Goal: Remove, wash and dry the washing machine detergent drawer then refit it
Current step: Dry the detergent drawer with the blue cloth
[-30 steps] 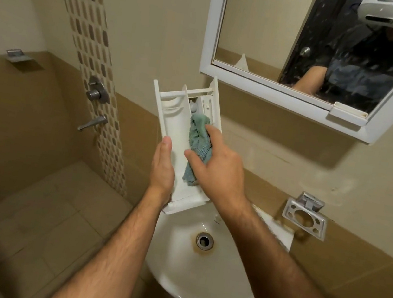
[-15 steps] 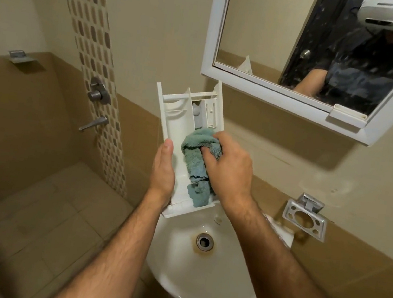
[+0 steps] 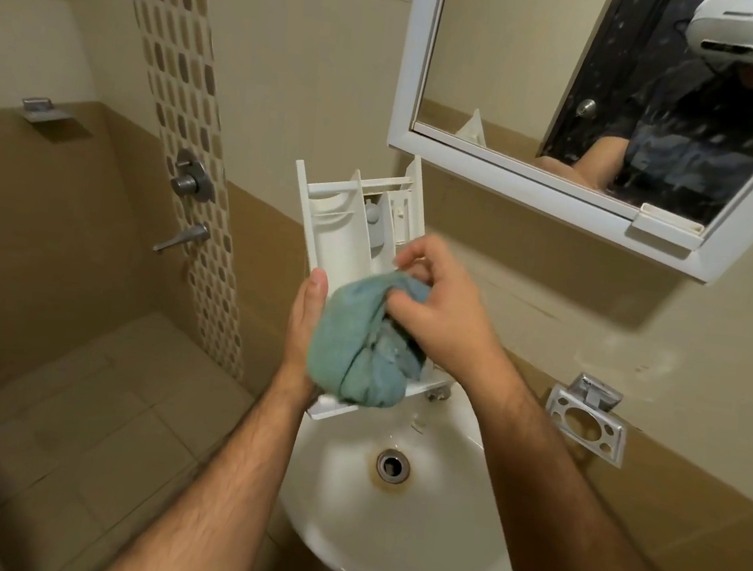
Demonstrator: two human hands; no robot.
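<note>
A white plastic detergent drawer (image 3: pixel 348 228) with several compartments is held upright above the sink, its open side facing me. My left hand (image 3: pixel 303 328) grips its left edge near the bottom, thumb along the rim. My right hand (image 3: pixel 433 312) holds a bunched teal cloth (image 3: pixel 361 346) against the drawer's lower half. The cloth covers the lower compartments and hangs over the drawer's front panel. The upper compartments are in plain sight.
A white corner sink (image 3: pixel 403 531) with a rust-stained drain (image 3: pixel 392 465) lies below the drawer. A white-framed mirror (image 3: pixel 409 72) hangs above. A metal toothbrush holder (image 3: pixel 588 416) is on the right wall, a shower valve (image 3: pixel 191 179) and tap (image 3: pixel 180 238) on the left wall.
My right hand has drawn the cloth down from the drawer's upper right compartment to its lower half, bunching it up. The left hand keeps its hold.
</note>
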